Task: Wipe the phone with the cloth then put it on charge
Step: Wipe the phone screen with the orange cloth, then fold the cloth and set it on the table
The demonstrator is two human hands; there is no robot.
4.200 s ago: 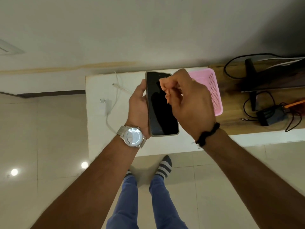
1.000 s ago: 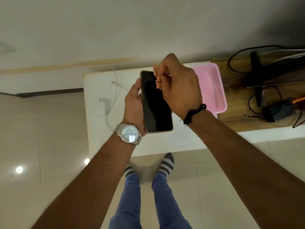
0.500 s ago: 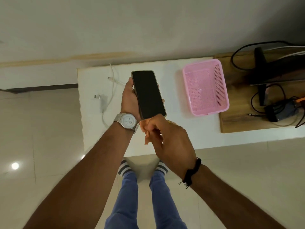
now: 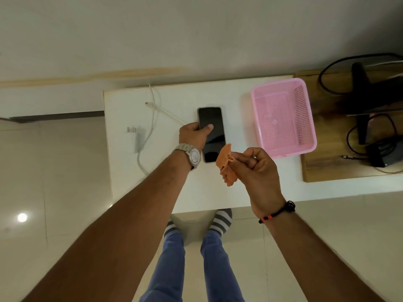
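The black phone lies screen up on the white table. My left hand grips its left edge, thumb on the screen. My right hand pinches a small crumpled orange cloth just below and right of the phone, above the table. A white charging cable runs across the table left of the phone, its free plug end lying loose. The white charger adapter rests near the table's left edge.
A pink plastic basket stands to the right of the phone. Beyond it a wooden board carries a black stand, black cables and a black box. My feet in striped socks stand on the tiled floor under the table's near edge.
The phone went from being held up in my left hand down onto the table. My right hand drew the cloth off the screen and back toward me, to the right.
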